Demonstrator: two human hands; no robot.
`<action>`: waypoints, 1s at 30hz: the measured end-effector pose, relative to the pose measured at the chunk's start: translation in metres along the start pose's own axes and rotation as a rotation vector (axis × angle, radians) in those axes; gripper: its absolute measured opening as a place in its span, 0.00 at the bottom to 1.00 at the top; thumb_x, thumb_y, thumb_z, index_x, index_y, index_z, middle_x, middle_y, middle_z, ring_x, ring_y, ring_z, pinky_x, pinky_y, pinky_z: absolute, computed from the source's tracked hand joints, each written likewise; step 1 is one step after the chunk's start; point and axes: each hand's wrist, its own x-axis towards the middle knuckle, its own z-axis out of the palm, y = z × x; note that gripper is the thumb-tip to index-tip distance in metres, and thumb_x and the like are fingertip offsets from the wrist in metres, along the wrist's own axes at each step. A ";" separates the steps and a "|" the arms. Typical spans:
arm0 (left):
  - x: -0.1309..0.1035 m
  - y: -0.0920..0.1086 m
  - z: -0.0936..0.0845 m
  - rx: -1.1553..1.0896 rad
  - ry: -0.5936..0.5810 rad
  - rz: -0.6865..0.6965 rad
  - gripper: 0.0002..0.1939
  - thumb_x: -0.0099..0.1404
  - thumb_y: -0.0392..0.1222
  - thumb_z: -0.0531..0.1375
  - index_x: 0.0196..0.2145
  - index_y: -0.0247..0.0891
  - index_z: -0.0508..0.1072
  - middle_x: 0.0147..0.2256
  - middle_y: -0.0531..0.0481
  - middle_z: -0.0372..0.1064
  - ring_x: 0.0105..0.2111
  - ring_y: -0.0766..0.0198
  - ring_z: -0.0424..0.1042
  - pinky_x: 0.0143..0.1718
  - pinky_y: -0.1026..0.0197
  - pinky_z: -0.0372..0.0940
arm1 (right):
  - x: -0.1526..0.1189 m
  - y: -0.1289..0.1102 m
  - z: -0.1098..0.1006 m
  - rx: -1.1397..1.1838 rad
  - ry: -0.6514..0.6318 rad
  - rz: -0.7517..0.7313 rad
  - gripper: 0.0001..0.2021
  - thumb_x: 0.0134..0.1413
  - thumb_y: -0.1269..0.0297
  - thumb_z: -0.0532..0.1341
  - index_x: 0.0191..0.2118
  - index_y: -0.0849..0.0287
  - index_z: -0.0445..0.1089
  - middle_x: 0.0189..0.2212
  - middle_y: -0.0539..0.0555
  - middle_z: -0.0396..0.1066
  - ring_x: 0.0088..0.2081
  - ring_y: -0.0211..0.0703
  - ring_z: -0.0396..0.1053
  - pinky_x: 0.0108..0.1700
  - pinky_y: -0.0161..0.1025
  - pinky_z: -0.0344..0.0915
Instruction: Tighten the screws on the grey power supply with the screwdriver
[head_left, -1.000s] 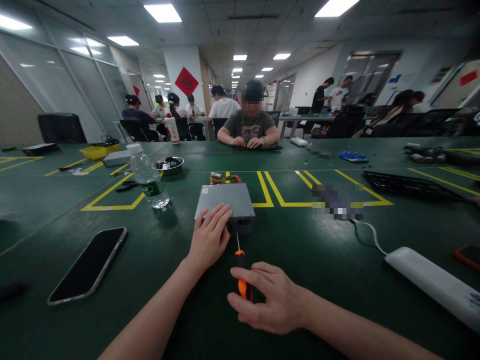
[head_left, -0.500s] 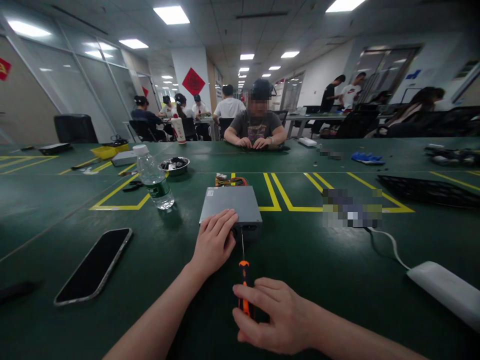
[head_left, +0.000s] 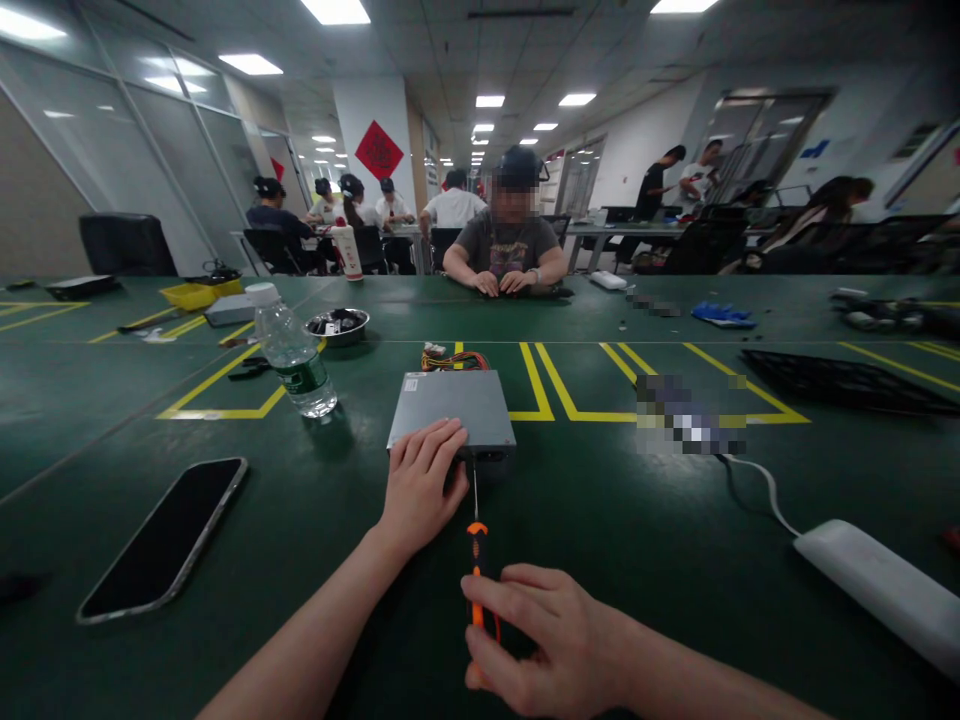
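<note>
A grey computer power supply (head_left: 454, 400) lies on the table in front of me, its bundle of coloured cables (head_left: 454, 360) at the far side. Across its near left part lies my left hand (head_left: 424, 475), fingers together on the top and thumb down at the near face, holding it. My right hand (head_left: 540, 635) has its fingers around the orange and black handle of a screwdriver (head_left: 478, 545). The thin shaft points away from me and reaches the near face of the power supply, beside my left thumb. Exactly where the tip sits is too small to tell.
Left of the power supply stand a water bottle (head_left: 296, 360) and a metal bowl (head_left: 337, 327) of small parts. A phone (head_left: 165, 540) lies nearer. To the right are a white power strip (head_left: 877, 590) with its cable and a black panel (head_left: 840, 382). A person (head_left: 510, 240) sits opposite.
The whole view has shifted slightly, so things appear a little further left. Both hands keep their holds; the right fingers have shifted slightly on the screwdriver handle.
</note>
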 end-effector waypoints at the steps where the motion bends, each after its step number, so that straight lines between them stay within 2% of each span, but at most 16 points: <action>1: 0.000 0.000 0.001 0.001 0.005 -0.004 0.18 0.61 0.37 0.54 0.50 0.42 0.64 0.51 0.47 0.66 0.53 0.56 0.63 0.51 0.51 0.53 | 0.003 0.001 -0.003 -0.002 -0.017 -0.010 0.09 0.58 0.64 0.55 0.39 0.62 0.69 0.37 0.60 0.70 0.33 0.39 0.69 0.35 0.34 0.67; 4: 0.001 0.001 0.001 0.010 0.024 0.003 0.17 0.61 0.37 0.54 0.49 0.41 0.64 0.50 0.46 0.67 0.51 0.56 0.64 0.49 0.52 0.53 | 0.008 0.001 -0.007 -0.016 -0.046 -0.053 0.11 0.60 0.64 0.54 0.42 0.64 0.68 0.35 0.60 0.71 0.32 0.39 0.69 0.34 0.34 0.66; 7: 0.002 0.002 0.002 0.013 0.031 -0.007 0.16 0.61 0.37 0.54 0.48 0.41 0.64 0.49 0.47 0.68 0.50 0.56 0.65 0.48 0.52 0.53 | 0.005 0.001 -0.006 -0.029 -0.013 -0.034 0.11 0.62 0.64 0.53 0.34 0.64 0.69 0.37 0.60 0.71 0.26 0.36 0.67 0.31 0.35 0.66; 11: 0.002 0.003 0.004 0.019 0.047 -0.024 0.15 0.62 0.38 0.55 0.47 0.42 0.64 0.49 0.47 0.68 0.50 0.56 0.65 0.48 0.52 0.53 | 0.002 0.001 -0.004 0.030 0.002 -0.014 0.16 0.64 0.62 0.51 0.27 0.64 0.66 0.38 0.63 0.72 0.26 0.37 0.67 0.31 0.35 0.65; 17: 0.001 0.001 0.008 0.012 0.053 -0.037 0.14 0.62 0.38 0.55 0.47 0.42 0.64 0.49 0.48 0.68 0.50 0.58 0.65 0.48 0.52 0.52 | 0.009 0.003 -0.008 0.051 -0.049 0.006 0.15 0.65 0.64 0.47 0.42 0.66 0.68 0.36 0.61 0.72 0.27 0.38 0.69 0.32 0.35 0.67; 21: 0.001 0.001 0.008 0.006 0.054 -0.039 0.14 0.63 0.39 0.54 0.47 0.42 0.64 0.49 0.48 0.68 0.50 0.58 0.64 0.48 0.52 0.52 | 0.005 0.001 -0.006 -0.006 -0.008 -0.021 0.10 0.62 0.65 0.53 0.34 0.64 0.68 0.36 0.61 0.73 0.25 0.37 0.69 0.31 0.36 0.66; 24: 0.002 0.001 0.008 0.005 0.054 -0.042 0.14 0.63 0.39 0.54 0.47 0.42 0.64 0.49 0.47 0.68 0.50 0.57 0.64 0.48 0.52 0.52 | 0.001 0.000 -0.004 0.026 0.047 0.007 0.11 0.63 0.64 0.54 0.30 0.63 0.65 0.37 0.64 0.73 0.26 0.37 0.70 0.33 0.36 0.67; 27: 0.001 0.001 0.008 0.004 0.052 -0.046 0.13 0.63 0.39 0.54 0.47 0.42 0.64 0.49 0.48 0.68 0.50 0.58 0.64 0.48 0.52 0.52 | 0.003 0.002 -0.006 0.072 0.035 0.024 0.14 0.64 0.60 0.51 0.33 0.65 0.66 0.35 0.63 0.73 0.31 0.40 0.71 0.34 0.35 0.67; 30: 0.001 0.001 0.008 0.007 0.047 -0.042 0.14 0.63 0.39 0.55 0.47 0.42 0.64 0.49 0.48 0.68 0.50 0.58 0.64 0.48 0.52 0.52 | 0.007 0.003 -0.010 0.045 -0.051 0.007 0.14 0.65 0.62 0.49 0.41 0.66 0.67 0.35 0.62 0.73 0.32 0.40 0.71 0.32 0.35 0.67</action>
